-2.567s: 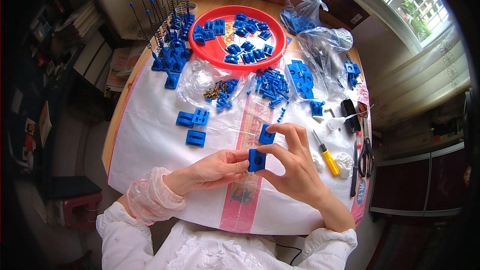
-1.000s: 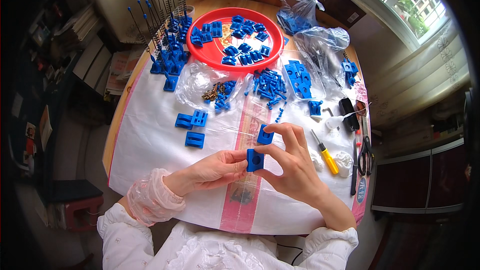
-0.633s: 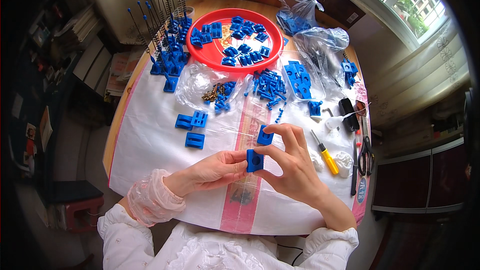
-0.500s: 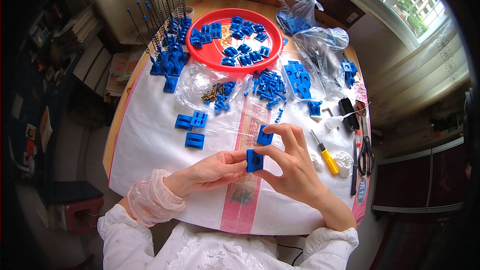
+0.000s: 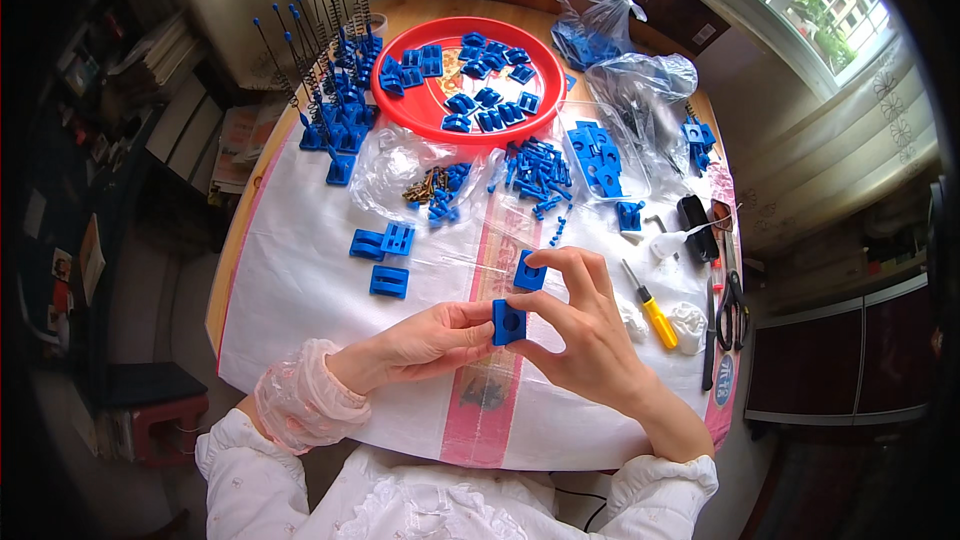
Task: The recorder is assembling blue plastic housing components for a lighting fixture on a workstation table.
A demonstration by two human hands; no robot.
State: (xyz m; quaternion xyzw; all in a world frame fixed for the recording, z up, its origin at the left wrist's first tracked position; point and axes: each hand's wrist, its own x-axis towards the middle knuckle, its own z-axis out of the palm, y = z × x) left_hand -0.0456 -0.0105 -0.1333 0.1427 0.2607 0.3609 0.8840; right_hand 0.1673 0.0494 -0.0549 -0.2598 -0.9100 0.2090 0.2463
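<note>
Both hands hold a blue square plastic piece with a round recess (image 5: 509,334) between them, above the front middle of the table. My left hand (image 5: 425,345) pinches its left edge between thumb and fingers. On the other side, the thumb and index finger of my right hand (image 5: 585,340) grip it. A second blue square piece (image 5: 527,281), also with a round opening, sits just beyond the first, touched by other fingers of my right hand. Left of them, several blue slotted pieces (image 5: 388,281) lie on the white sheet.
At the back stands a red tray (image 5: 393,112) of blue parts, with blue bases bearing springs (image 5: 340,130) to its left. Small blue pins (image 5: 540,172) and a plastic bag with brass screws (image 5: 372,168) lie before it. A yellow screwdriver (image 5: 658,324) and scissors (image 5: 734,310) rest at the right.
</note>
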